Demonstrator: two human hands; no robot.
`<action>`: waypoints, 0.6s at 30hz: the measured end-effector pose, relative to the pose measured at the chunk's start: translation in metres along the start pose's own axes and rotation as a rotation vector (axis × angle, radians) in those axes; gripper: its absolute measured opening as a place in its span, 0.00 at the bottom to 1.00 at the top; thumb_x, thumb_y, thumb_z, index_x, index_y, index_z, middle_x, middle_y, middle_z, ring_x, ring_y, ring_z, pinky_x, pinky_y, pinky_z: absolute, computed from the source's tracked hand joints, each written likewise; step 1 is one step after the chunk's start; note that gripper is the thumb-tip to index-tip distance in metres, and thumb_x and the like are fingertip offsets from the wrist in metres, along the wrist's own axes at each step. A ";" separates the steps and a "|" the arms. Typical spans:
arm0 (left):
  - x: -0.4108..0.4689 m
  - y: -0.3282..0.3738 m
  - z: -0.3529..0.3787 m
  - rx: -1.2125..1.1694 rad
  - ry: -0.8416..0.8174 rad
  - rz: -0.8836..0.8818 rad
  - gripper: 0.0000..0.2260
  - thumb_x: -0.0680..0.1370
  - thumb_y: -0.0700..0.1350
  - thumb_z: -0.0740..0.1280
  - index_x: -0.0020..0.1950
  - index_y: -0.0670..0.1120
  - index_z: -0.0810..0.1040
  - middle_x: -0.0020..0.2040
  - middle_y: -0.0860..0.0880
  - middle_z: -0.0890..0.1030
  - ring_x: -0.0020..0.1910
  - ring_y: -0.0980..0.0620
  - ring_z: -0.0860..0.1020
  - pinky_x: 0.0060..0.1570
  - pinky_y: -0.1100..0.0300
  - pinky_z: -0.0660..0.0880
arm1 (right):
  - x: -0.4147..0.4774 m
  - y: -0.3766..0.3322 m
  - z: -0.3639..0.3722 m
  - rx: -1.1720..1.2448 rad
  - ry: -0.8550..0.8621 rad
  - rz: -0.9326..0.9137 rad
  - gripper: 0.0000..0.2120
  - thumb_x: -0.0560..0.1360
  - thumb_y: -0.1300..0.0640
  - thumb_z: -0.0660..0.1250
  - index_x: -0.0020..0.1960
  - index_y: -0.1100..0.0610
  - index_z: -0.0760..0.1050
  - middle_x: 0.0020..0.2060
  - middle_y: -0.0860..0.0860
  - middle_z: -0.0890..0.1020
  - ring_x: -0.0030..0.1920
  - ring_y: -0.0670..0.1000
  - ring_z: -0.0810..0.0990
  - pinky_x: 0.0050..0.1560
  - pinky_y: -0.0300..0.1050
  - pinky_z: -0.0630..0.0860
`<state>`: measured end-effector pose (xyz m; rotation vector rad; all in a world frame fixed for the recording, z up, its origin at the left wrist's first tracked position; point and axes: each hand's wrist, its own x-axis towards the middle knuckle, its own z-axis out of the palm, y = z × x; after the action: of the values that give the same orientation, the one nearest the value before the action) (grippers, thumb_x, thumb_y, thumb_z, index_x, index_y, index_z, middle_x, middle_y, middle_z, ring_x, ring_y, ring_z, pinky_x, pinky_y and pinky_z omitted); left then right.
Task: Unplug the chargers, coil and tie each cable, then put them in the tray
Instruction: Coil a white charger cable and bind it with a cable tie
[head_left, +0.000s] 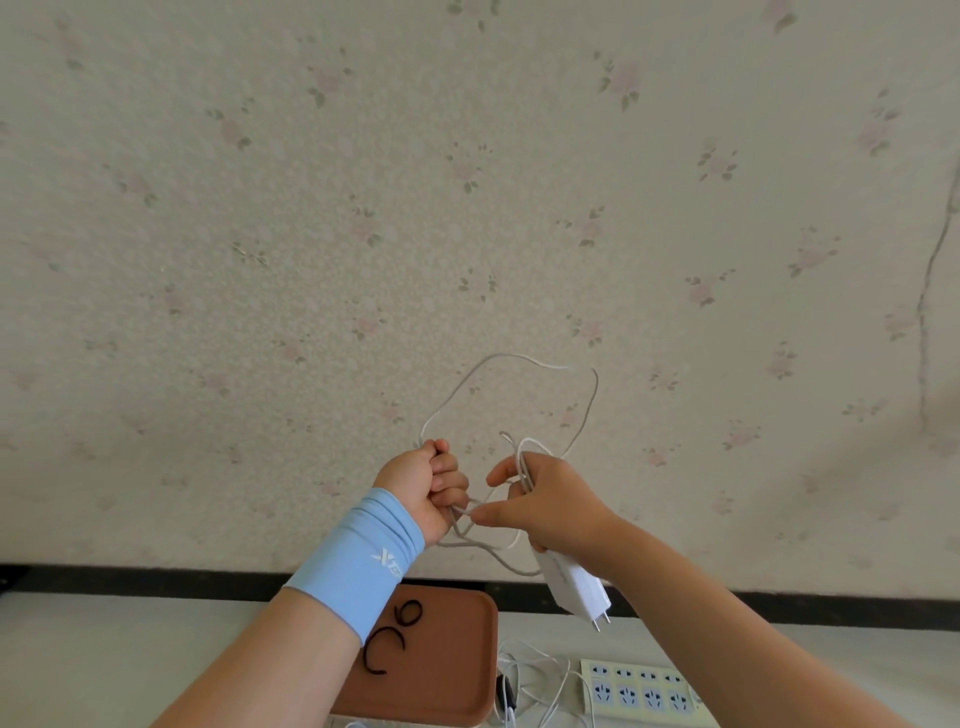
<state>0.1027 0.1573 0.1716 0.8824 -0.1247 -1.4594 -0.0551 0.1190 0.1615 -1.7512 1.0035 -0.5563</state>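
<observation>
Both hands are raised in front of a wall papered with faint flowers. The left hand (434, 488) is a closed fist gripping strands of a grey-white cable (524, 395), with a light blue wristband (358, 564) on its forearm. The right hand (550, 506) is just beside it on the right, the two nearly touching; its thumb and forefinger pinch the cable while its other fingers curl around more loops and around the top of a white charger (574, 584). The charger hangs below that hand, tilted, with its two plug pins (601, 621) pointing down and to the right, free of any socket. From the left fist the cable rises in a large loose loop against the wall and comes back down to the right hand; smaller loops sag below and between the hands.

Near, on the pale surface below, lies a brown tray (447, 670), partly hidden by the left forearm. On its left part lie thin black ties (387, 649), curled into open rings. To the right of the tray a tangle of white cords (535, 680) lies, and right of that is a cream power strip (639, 688) with two rows of sockets, the visible ones all empty.
</observation>
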 end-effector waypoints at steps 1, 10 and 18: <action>0.000 0.000 0.000 0.012 0.005 0.006 0.16 0.85 0.45 0.51 0.39 0.46 0.69 0.23 0.53 0.62 0.16 0.57 0.59 0.15 0.67 0.53 | 0.000 0.000 -0.001 0.035 -0.044 -0.016 0.18 0.68 0.55 0.81 0.54 0.52 0.79 0.26 0.47 0.73 0.23 0.45 0.68 0.27 0.39 0.68; 0.001 0.004 0.004 -0.352 -0.149 0.013 0.17 0.85 0.47 0.53 0.38 0.45 0.70 0.26 0.52 0.63 0.18 0.57 0.63 0.16 0.66 0.60 | -0.006 0.003 0.009 -0.050 -0.197 -0.059 0.08 0.71 0.49 0.78 0.46 0.51 0.83 0.27 0.49 0.70 0.27 0.47 0.66 0.31 0.41 0.67; -0.011 -0.002 0.011 0.173 -0.066 0.319 0.07 0.82 0.42 0.62 0.54 0.41 0.77 0.40 0.46 0.79 0.39 0.49 0.80 0.43 0.57 0.80 | -0.004 -0.003 0.005 0.149 -0.098 0.012 0.11 0.79 0.54 0.70 0.40 0.58 0.75 0.27 0.51 0.76 0.24 0.47 0.68 0.28 0.41 0.68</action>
<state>0.0931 0.1625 0.1829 0.9075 -0.4275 -1.1905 -0.0525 0.1259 0.1621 -1.6239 0.8810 -0.5193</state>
